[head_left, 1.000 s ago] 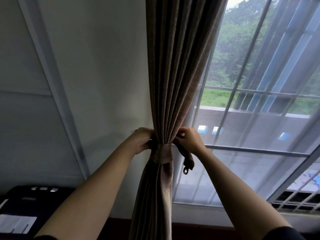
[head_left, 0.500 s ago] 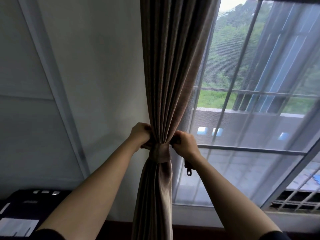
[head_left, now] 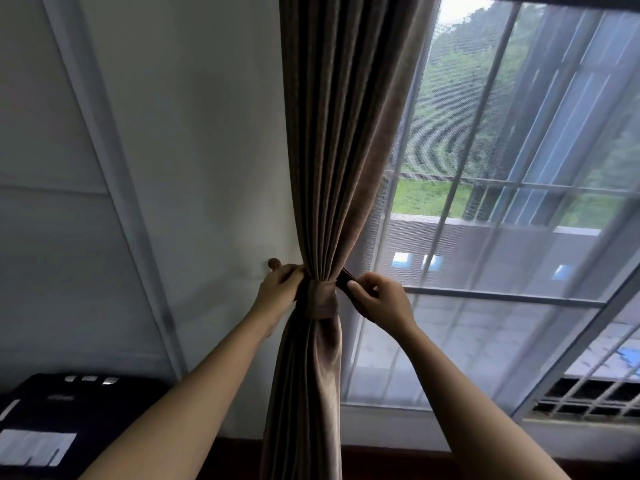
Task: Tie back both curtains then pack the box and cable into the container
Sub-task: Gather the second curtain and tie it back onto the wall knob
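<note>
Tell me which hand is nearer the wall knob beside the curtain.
Left. The left hand sits just below the wall knob, nearly touching; the right hand is across the curtain, holding the tieback.

Brown pleated curtain (head_left: 341, 140) hangs beside window, gathered tight at my hand height by matching tieback band (head_left: 321, 298); folds flare below cinch.

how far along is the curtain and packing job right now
Done: the brown curtain is gathered and the tieback band wraps it. In hand: the left hand holds the band near the wall knob, and the right hand grips the band's loose end, so it looks not yet hooked. Left: fastening it, the second curtain, then packing; box, cable and container are not in view.
</note>
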The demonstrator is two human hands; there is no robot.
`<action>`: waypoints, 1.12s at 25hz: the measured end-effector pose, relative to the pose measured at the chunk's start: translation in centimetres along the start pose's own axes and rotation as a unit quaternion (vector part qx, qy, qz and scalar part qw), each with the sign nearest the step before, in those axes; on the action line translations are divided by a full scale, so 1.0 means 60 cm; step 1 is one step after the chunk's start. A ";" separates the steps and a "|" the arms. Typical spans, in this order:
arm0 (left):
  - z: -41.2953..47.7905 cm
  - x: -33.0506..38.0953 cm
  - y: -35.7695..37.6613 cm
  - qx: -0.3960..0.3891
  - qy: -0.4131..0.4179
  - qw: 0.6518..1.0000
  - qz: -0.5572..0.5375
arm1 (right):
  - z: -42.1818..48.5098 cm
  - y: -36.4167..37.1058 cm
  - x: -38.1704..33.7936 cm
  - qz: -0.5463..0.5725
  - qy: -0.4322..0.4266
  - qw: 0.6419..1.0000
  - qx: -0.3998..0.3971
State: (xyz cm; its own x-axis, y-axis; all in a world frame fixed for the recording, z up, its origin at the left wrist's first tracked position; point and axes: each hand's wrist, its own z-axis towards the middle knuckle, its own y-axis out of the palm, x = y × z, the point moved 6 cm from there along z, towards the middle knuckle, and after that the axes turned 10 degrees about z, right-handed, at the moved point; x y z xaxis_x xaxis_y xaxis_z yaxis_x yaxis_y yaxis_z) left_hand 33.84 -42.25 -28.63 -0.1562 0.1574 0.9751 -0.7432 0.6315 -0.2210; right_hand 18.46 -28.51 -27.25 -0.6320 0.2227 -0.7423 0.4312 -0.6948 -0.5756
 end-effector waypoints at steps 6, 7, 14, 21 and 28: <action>-0.033 0.000 0.002 -0.023 0.085 0.987 0.132 | -0.015 0.023 0.045 -0.003 0.043 0.999 -0.026; -0.041 0.001 0.006 -0.015 0.098 0.982 0.161 | -0.021 0.026 0.044 0.013 0.046 0.998 -0.034; -0.041 0.002 0.014 0.006 0.110 0.973 0.203 | -0.049 0.015 -0.036 0.133 0.012 0.974 -0.185; -0.048 -0.024 -0.004 0.020 0.114 0.984 0.134 | -0.111 0.064 -0.044 0.126 0.003 0.987 -0.101; -0.042 0.005 -0.006 -0.071 0.126 0.972 0.183 | -0.160 0.120 -0.049 0.242 0.003 0.970 -0.024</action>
State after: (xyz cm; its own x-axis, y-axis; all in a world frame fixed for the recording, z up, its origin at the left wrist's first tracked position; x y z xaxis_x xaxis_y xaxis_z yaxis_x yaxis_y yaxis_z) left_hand 35.71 -40.50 -28.30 -0.2149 0.5611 0.7994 -0.5687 0.5935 -0.5694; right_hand 29.61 -27.59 -32.48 -0.3440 -0.1176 -0.9316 0.7061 -0.6863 -0.1742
